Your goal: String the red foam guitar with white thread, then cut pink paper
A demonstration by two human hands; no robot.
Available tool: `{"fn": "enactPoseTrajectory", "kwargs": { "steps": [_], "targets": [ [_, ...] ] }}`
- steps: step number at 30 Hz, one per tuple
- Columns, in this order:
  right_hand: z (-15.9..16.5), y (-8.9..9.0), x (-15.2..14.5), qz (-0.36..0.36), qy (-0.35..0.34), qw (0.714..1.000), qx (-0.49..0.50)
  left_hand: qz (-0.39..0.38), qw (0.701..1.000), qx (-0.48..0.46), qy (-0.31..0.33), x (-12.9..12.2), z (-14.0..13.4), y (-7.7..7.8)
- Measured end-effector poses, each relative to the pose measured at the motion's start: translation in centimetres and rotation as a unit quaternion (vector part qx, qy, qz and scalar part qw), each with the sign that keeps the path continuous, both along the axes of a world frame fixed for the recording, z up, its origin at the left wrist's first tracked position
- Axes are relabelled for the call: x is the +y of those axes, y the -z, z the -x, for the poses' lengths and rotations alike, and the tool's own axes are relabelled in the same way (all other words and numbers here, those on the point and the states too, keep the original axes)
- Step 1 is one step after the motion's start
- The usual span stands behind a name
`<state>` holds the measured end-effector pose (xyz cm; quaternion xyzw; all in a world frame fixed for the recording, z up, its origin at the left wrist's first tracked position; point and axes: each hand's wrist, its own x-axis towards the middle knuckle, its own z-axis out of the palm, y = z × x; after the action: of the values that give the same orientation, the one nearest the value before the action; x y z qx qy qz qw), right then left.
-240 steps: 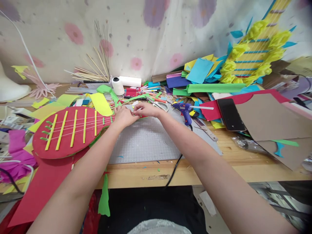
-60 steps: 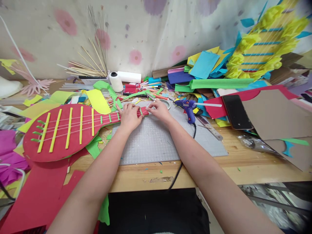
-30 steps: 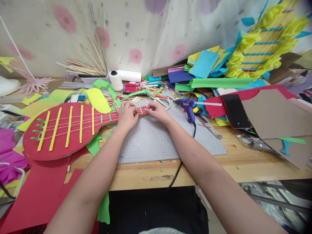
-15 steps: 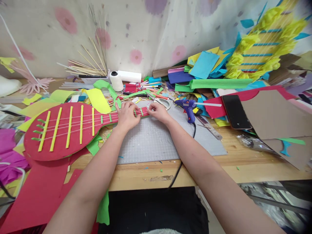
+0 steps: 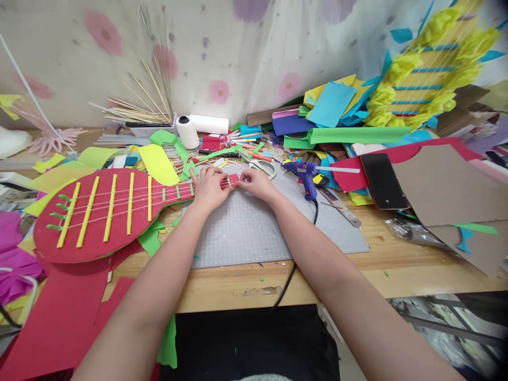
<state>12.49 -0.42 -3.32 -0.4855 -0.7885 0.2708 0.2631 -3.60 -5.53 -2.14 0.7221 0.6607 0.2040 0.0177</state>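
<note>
A red paper lute (image 5: 103, 217) lies at the left with its neck pointing right. Yellow strips cross its body, small green strips cross the neck, and thin white strings (image 5: 121, 212) run lengthwise. My left hand (image 5: 210, 189) rests over the neck, its fingers spread along it and gripping it from above. At the neck's tip, the fingertips of my right hand (image 5: 254, 184) are pinched together on what looks like the end of a white string. My fingers partly hide the tip. Under both hands lies a grey cutting mat (image 5: 242, 233).
Scissors (image 5: 268, 168) lie just behind my right hand. A purple glue gun (image 5: 305, 177) stands on the mat, its black cord running forward. Further right are a metal ruler (image 5: 343, 209), a phone (image 5: 384, 181) and cardboard (image 5: 436, 185). Thread spools (image 5: 188, 132) and skewers (image 5: 135, 114) stand behind.
The lute has shifted slightly left. My right fingertips remain pinched at the neck's tip, and my left hand stays on the neck.
</note>
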Motion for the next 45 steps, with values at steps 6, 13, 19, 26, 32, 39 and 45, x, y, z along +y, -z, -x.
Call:
{"fn": "enactPoseTrajectory", "kwargs": {
  "steps": [6, 13, 19, 26, 32, 39, 45],
  "targets": [
    [-0.26, -0.45, 0.16, 0.003, 0.054, 0.997, -0.059, 0.008, 1.000, -0.005, -0.017, 0.03, -0.46, -0.57],
    [-0.26, -0.70, 0.12, 0.010, 0.072, 0.995, -0.069, 0.012, 1.000, 0.000, -0.027, 0.12, -0.47, -0.27],
    [-0.22, -0.37, 0.05, 0.015, 0.056, 0.998, -0.030, 0.008, 0.999, 0.005, -0.033, -0.09, -0.55, -0.33],
    [-0.23, -0.69, 0.16, 0.019, 0.067, 0.997, -0.026, 0.006, 0.999, 0.012, -0.033, -0.01, -0.67, -0.29],
    [-0.13, -0.93, -0.25, 0.012, 0.033, 0.998, -0.050, 0.007, 0.999, 0.007, -0.036, -0.03, -0.74, -0.29],
    [-0.14, -0.85, -0.19, -0.010, 0.056, 0.996, -0.068, -0.002, 0.999, 0.022, -0.033, -0.03, -0.54, 0.11],
    [-0.25, -0.82, 0.03, 0.016, 0.024, 0.999, -0.020, -0.002, 0.999, 0.016, -0.034, 0.00, -0.62, -0.02]
  ]
}}
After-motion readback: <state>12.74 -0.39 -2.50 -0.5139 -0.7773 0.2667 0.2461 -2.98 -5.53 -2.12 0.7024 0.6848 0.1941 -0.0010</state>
